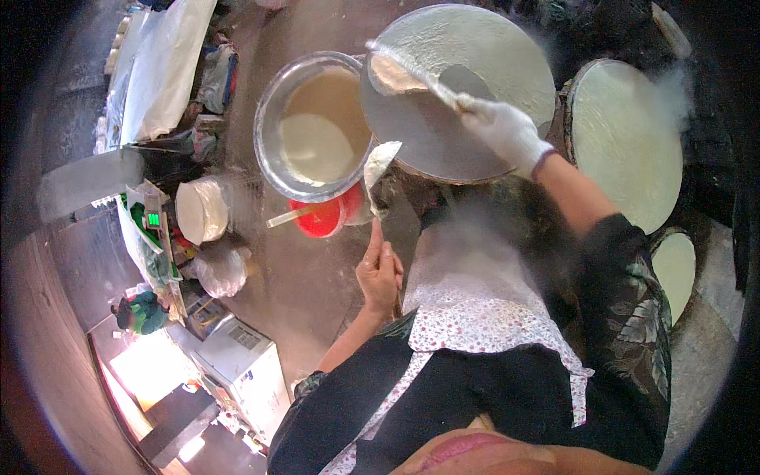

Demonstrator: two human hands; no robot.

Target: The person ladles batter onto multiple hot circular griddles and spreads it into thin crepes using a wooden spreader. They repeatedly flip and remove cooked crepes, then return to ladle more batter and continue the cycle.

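Observation:
My right hand [502,130], in a white knit glove, grips a long thin spreader [415,68] over a large round griddle [439,142]. Pale batter [475,35] coats the griddle's far and right part, with a thicker pool at its left; grey surface shows elsewhere. My bare left hand [380,270] holds the handle of a batter-coated ladle [380,163], raised between the griddle and a metal basin [259,127]. Tan liquid and a paler area show in the basin; whether the paler area is batter or bare metal, I cannot tell.
A red bucket [320,219] with a stick across it stands below the basin. To the right are another coated round griddle [626,148] and a smaller pale round surface [674,273]. Steam drifts about. At left stand a wrapped round stack [202,211] and a white cabinet [243,362].

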